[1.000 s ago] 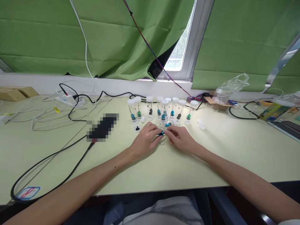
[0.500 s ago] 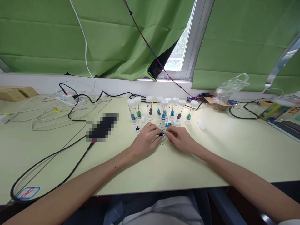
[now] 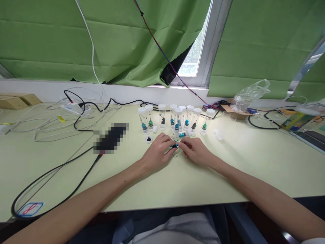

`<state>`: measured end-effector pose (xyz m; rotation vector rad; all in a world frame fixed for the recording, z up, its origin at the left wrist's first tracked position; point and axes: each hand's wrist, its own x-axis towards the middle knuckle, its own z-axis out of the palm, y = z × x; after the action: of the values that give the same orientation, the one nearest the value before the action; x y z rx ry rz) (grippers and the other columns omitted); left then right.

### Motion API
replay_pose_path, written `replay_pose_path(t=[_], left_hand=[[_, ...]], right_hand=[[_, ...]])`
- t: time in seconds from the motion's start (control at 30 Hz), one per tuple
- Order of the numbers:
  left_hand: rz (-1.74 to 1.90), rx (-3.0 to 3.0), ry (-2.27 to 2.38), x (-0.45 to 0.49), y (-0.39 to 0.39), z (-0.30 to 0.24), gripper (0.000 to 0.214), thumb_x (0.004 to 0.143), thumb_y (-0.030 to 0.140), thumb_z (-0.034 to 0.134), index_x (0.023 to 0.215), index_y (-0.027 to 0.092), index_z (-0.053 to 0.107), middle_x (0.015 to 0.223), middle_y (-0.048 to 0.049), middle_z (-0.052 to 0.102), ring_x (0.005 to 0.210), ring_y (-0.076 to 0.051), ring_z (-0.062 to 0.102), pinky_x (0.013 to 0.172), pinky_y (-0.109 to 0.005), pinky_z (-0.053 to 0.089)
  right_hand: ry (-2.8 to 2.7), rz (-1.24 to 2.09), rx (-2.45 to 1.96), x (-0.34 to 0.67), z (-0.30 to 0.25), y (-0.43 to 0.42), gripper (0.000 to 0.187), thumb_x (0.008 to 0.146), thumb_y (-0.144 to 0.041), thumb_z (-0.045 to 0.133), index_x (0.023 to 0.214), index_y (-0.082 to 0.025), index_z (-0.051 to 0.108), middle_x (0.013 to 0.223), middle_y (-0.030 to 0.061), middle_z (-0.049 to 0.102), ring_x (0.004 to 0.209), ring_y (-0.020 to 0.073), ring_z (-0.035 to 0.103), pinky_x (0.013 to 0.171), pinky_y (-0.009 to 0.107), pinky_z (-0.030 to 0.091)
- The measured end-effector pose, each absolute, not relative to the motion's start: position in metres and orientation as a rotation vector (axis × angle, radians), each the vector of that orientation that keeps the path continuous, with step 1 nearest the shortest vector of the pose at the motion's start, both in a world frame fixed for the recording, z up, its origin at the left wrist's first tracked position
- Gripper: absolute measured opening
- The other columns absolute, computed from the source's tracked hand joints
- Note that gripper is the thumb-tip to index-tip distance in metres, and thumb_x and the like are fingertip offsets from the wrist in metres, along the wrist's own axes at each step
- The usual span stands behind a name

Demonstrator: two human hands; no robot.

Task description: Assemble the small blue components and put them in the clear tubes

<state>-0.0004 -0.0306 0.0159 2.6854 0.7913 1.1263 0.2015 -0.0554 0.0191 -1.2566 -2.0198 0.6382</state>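
Note:
Between the fingertips of my left hand (image 3: 160, 147) is a small blue and black part (image 3: 174, 145), pinched close above the table. My right hand (image 3: 195, 150) meets it from the other side, thumb and forefinger pressed together; whatever they grip is too small and hidden to make out. Just behind the fingers lies another blue metal piece (image 3: 182, 135). A small bent metal key (image 3: 175, 156) rests on the table below my fingertips. Left of my hands sits a round white cap (image 3: 148, 139) with a black part in it.
Several clear tubes with white lids (image 3: 162, 117) stand behind my hands, holding blue, green and black parts. White caps (image 3: 218, 135) lie to the right. A pixelated dark device (image 3: 111, 138) with a black cable is at left. A power strip (image 3: 73, 107) sits further back.
Both hands stay in nearly the same place, with only a very slight shift of the right fingers at the blue and black part.

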Motion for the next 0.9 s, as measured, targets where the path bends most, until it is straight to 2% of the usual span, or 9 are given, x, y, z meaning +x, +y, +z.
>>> replay_pose_path(t=[0.9], left_hand=[[1.112,2.679,0.791,0.0011,-0.0299,0.0149,0.012,0.093,0.019,0.056,0.088,0.018,0.067,0.084,-0.0063,0.063,0.087,-0.021,0.052,0.075,-0.036,0.049]], right_hand=[[-2.041,0.629,-1.265,0.2016,0.0198,-0.0557,0.041,0.102,-0.047,0.041,0.070,-0.021,0.049,0.054,-0.0035,0.053,0.052,0.0130,0.047,0.057,0.029,0.036]])
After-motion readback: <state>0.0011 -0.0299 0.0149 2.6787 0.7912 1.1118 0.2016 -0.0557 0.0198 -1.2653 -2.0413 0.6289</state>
